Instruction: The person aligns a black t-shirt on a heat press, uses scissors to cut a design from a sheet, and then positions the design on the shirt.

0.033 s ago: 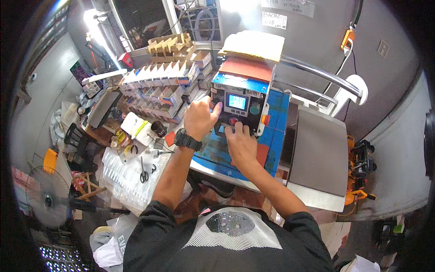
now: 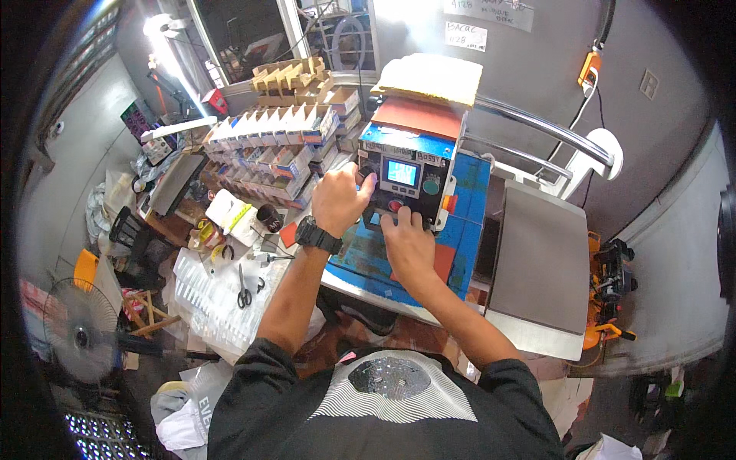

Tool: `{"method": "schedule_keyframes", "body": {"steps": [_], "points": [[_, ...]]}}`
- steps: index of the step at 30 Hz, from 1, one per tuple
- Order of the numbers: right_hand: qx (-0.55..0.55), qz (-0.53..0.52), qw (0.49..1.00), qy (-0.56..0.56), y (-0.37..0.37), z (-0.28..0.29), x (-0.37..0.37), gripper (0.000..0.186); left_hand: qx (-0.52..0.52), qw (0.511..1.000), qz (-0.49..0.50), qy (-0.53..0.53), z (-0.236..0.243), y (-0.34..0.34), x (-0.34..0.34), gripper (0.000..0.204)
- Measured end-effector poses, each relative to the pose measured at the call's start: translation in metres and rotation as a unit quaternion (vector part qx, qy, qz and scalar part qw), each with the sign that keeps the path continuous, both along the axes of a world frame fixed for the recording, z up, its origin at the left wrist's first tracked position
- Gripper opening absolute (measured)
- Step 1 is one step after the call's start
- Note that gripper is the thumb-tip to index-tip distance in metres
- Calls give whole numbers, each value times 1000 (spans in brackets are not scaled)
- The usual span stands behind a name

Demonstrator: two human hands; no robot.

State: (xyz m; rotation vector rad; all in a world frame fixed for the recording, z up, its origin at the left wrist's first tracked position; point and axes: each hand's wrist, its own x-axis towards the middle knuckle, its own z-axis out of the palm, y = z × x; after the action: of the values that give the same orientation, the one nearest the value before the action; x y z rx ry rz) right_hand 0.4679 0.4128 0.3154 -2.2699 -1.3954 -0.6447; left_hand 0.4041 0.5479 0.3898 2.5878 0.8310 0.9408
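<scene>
A heat press head (image 2: 414,136) with a lit blue screen (image 2: 402,173), a red button (image 2: 395,205) and a green button (image 2: 432,186) stands over a blue work surface (image 2: 360,264). My left hand (image 2: 343,198), with a black watch (image 2: 316,235) on its wrist, is closed against the left side of the control panel. Its thumb points up and its fingertips are hidden. Below the red button, my right hand (image 2: 409,244) curls its fingers over a black handle (image 2: 374,220) at the press's front. A reddish-orange sheet (image 2: 443,262) lies partly under my right wrist.
Divided cardboard boxes (image 2: 276,126) are stacked at the back left. Scissors (image 2: 244,287), a dark mug (image 2: 269,218) and clear plastic sheets (image 2: 211,299) lie on the left table. A grey flat platen (image 2: 540,264) sits right, beside a metal rail (image 2: 544,126). A fan (image 2: 80,333) stands far left.
</scene>
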Motion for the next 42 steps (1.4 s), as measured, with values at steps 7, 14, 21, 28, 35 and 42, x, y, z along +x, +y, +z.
{"method": "schedule_keyframes", "body": {"steps": [7, 14, 21, 28, 35, 42], "points": [[-41, 38, 998, -35, -8, -2, -6, 16, 52, 997, -1, 58, 6, 6, 2, 29], [-20, 9, 999, -40, 6, -3, 3, 15, 174, 973, -34, 149, 22, 5, 0, 29], [-8, 18, 1000, -20, 4, -2, 9, 10, -19, 983, 104, -150, -59, -8, -107, 32], [-44, 26, 998, -21, -24, 2, 22, 13, -78, 990, 49, -103, -42, -62, -91, 33], [-36, -16, 999, -12, -41, 1, 24, 11, 129, 992, -2, -7, 1, -51, 20, 38], [-57, -53, 997, -12, -64, 5, 34, 10, 83, 996, -20, 34, -12, -62, 45, 46]]}}
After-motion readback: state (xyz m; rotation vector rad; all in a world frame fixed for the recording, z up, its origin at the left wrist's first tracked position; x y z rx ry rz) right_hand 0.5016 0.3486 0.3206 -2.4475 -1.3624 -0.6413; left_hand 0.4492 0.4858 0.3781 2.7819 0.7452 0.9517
